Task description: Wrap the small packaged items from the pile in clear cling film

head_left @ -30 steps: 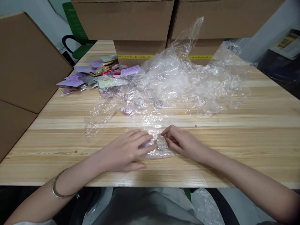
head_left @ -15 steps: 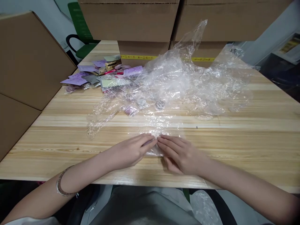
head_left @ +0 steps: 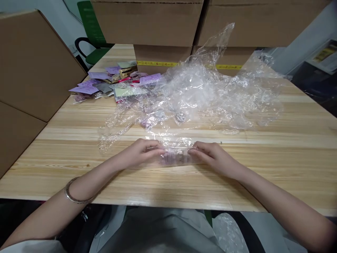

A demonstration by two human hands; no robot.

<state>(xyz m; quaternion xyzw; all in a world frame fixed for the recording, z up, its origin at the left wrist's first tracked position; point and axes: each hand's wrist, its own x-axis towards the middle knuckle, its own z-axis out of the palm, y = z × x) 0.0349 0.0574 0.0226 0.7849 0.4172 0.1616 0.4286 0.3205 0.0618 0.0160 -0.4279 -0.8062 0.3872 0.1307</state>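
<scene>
Between my two hands is a small clear plastic bag (head_left: 175, 157) with purplish and brownish contents that blur together. My left hand (head_left: 149, 151) pinches its left end, thumb against fingers. At the right end, my right hand (head_left: 204, 153) grips it the same way. The bag is just above or on the wooden table (head_left: 118, 186); I cannot tell which. Right behind it lies a large heap of crumpled clear plastic film (head_left: 195, 91), which reaches close to my fingers.
Purple cards, sachets and small packets form a pile (head_left: 113, 79) at the back left. Cardboard boxes stand at the left (head_left: 39, 63) and along the back (head_left: 147, 24). A green chair (head_left: 92, 28) is behind the table. A tiny dark speck lies right of the film.
My hands have moved apart, from nearly touching to gripping opposite ends of the bag. The bag has come up off its earlier flatter position and its contents now show between my hands.
</scene>
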